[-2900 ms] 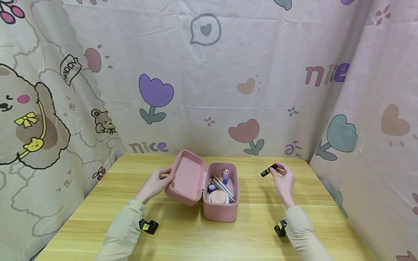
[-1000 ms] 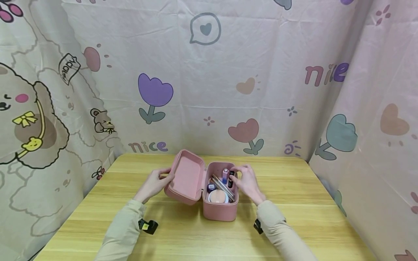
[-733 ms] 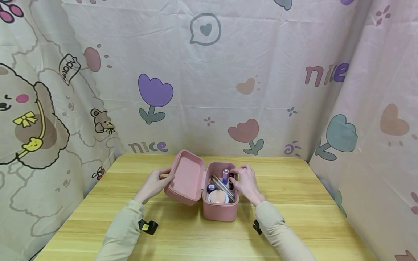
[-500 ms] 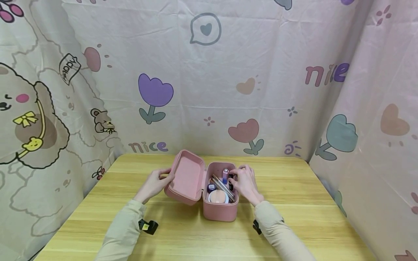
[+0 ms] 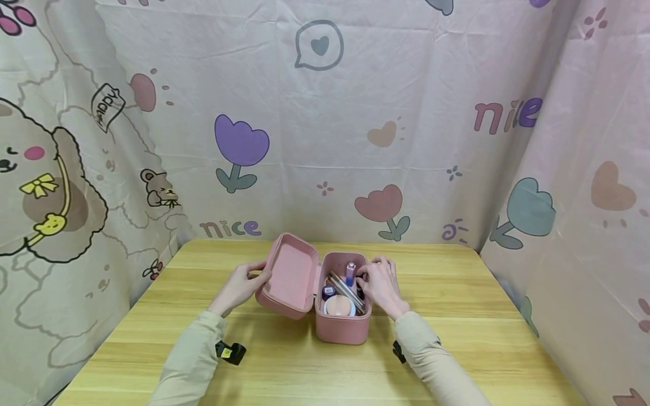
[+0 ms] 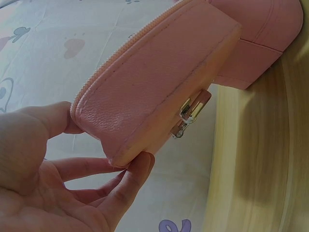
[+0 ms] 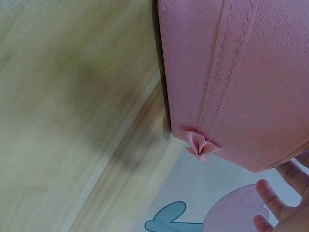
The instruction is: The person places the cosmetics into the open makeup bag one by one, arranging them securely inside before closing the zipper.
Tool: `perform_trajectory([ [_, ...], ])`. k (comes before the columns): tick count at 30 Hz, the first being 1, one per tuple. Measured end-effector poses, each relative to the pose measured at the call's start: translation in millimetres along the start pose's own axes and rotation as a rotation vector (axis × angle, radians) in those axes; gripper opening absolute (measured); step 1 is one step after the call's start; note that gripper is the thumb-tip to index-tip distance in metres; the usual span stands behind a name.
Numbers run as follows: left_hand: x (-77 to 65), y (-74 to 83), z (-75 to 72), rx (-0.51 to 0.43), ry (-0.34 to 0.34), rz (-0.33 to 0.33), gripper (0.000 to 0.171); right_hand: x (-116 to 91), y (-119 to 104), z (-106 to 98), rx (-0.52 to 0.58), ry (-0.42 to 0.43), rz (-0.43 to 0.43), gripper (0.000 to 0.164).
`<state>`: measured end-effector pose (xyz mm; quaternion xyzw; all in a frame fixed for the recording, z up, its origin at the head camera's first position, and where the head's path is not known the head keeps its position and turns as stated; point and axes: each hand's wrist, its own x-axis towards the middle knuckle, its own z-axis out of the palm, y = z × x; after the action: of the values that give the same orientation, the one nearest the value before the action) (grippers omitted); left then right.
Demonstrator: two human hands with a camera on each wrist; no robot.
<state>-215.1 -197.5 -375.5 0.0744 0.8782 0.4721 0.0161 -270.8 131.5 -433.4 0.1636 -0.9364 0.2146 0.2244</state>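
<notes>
A pink makeup case (image 5: pixel 342 331) stands on the table with its lid (image 5: pixel 293 273) swung out to the left. My left hand (image 5: pixel 240 288) grips the lid's outer edge, thumb on the zipper side and fingers below, as the left wrist view shows. My right hand (image 5: pixel 382 282) reaches over the case's right wall, fingertips inside around a black lipstick tube (image 5: pixel 360 292), mostly hidden by the fingers. Inside the case are a pink-and-blue bottle (image 5: pixel 351 273), several slim sticks (image 5: pixel 347 292), a small dark jar (image 5: pixel 329 291) and a round powder puff compact (image 5: pixel 339 306).
The case rests on a wooden table (image 5: pixel 284 372) bounded by a printed curtain (image 5: pixel 315 129) behind and at both sides. A gold clasp (image 6: pixel 192 108) sits on the lid in the left wrist view, and a small pink bow-like tab (image 7: pixel 199 144) on the case side.
My right hand has brought the black lipstick tube from the table's right side into the case, then lowered it slightly along the right wall. The left hand and lid have stayed put.
</notes>
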Motion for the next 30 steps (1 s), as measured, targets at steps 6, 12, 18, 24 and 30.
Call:
perform_trajectory([
  [6,0.4,-0.6,0.2,-0.005,-0.001,-0.001,0.055,-0.2,-0.1,0.0,-0.003,-0.011,0.012,0.011],
  [12,0.8,-1.6,0.4,-0.004,0.004,-0.001,0.055,0.1,-0.4,0.1,-0.014,-0.019,0.02,0.011],
  [18,1.2,-3.2,0.7,0.0,0.01,0.004,0.054,-1.8,0.6,-0.2,0.047,0.005,0.012,0.012],
  [24,0.5,-2.7,1.8,-0.021,0.015,0.003,0.055,-12.5,2.1,-1.0,0.306,0.097,0.074,0.017],
  [30,-0.9,-1.9,5.8,-0.055,0.056,-0.003,0.054,-29.7,3.9,-2.4,0.546,0.129,0.168,0.032],
])
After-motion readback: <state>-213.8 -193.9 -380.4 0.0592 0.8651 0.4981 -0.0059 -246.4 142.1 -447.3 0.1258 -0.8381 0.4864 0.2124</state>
